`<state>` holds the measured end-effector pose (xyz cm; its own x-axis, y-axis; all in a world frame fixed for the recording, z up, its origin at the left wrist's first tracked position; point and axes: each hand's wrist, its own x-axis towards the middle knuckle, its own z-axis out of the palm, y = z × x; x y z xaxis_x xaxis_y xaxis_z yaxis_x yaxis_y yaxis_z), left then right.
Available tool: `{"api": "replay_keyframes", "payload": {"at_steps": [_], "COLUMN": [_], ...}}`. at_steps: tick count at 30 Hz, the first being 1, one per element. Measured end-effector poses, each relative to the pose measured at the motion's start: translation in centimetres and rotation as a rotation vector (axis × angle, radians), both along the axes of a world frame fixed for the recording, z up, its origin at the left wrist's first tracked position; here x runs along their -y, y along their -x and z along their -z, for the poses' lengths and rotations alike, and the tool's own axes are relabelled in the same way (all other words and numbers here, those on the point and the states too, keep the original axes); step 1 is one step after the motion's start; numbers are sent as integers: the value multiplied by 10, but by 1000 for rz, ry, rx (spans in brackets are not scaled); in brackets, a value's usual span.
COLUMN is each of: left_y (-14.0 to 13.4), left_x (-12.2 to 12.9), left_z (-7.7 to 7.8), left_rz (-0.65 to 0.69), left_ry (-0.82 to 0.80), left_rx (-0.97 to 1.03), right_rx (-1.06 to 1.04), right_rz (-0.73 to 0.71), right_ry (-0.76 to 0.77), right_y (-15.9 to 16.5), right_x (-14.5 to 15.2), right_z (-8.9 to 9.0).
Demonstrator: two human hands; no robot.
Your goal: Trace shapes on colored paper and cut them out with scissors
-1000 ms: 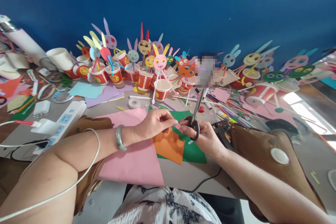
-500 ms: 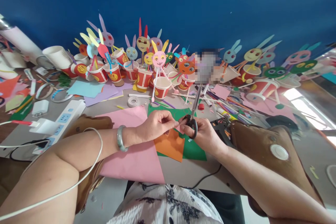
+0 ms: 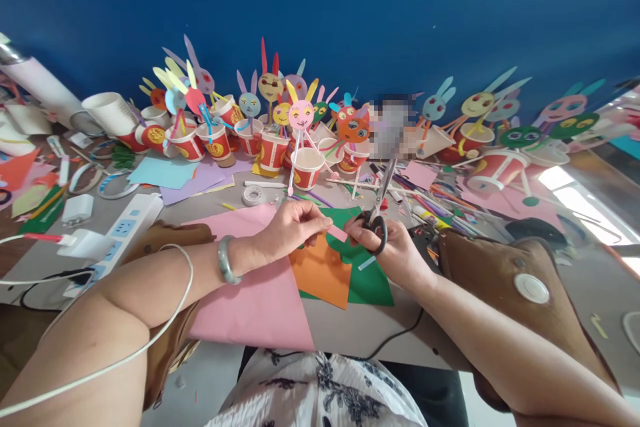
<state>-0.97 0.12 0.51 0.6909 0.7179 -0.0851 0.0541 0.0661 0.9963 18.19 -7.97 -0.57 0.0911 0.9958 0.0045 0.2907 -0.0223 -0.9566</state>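
Note:
A small pink paper strip [image 3: 337, 233] is pinched at its left end by the fingers of my left hand [image 3: 298, 227]. My right hand [image 3: 393, 247] is closed round black-handled scissors [image 3: 383, 203], whose blades point up and away from me; its thumb and fingertip are close to the strip's right end, and whether they touch it I cannot tell. Below the hands lie an orange paper sheet [image 3: 323, 277] with a cut upper edge and a green sheet [image 3: 373, 287]. A large pink sheet [image 3: 250, 307] lies under my left wrist.
Red paper cups [image 3: 307, 170] with paper rabbit faces stand in a row along the blue wall. A tape roll [image 3: 253, 195], pens and pipe cleaners lie before them. At left is a power strip [image 3: 117, 240]; a white cable [image 3: 193, 273] crosses my left forearm. Brown cushion [image 3: 490, 273] at right.
My hands have moved slightly apart, and more of the pink strip shows between them. The scissors have shifted a little to the right.

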Motion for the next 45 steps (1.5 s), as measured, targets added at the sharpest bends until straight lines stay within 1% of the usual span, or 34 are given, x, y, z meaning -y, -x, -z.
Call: {"api": "replay_keyframes", "payload": {"at_steps": [6,10,15,20,22,25,29,31,36,41,45], "left_y": [-3,-3,-3,-3,-3,-3,-3,-3,-3,-3,-3], "left_x": [3,4,4,6,7,7,6,6,8,9,8], "left_z": [8,10,9,8,9,10,13,16,19,19,17], "left_rz": [12,32,28,97,121,137,113,118,154,129,114], "left_ry": [-20,10,19,94,93,32,-159,-215,-229,-256,-262], "left_rx": [-12,-25,-16,1,-3,-44,-152,-188,-175,-185,-184], "right_rx": [9,-9,-68,-94,-76,-39,17,40,80,144,163], "right_rz": [-80,-92,-95,-103,-124,-136,-121,-121,-141,-141,-139], "right_ry": [93,84,105,87,73,38,11,6,-23,-66,-59], "right_y": [6,7,7,6,5,4,4,4,1,1,3], "right_x": [1,1,0,1,1,0,0,0,-1,-1,0], "right_z": [5,10,11,12,14,15,16,17,18,18,16]}}
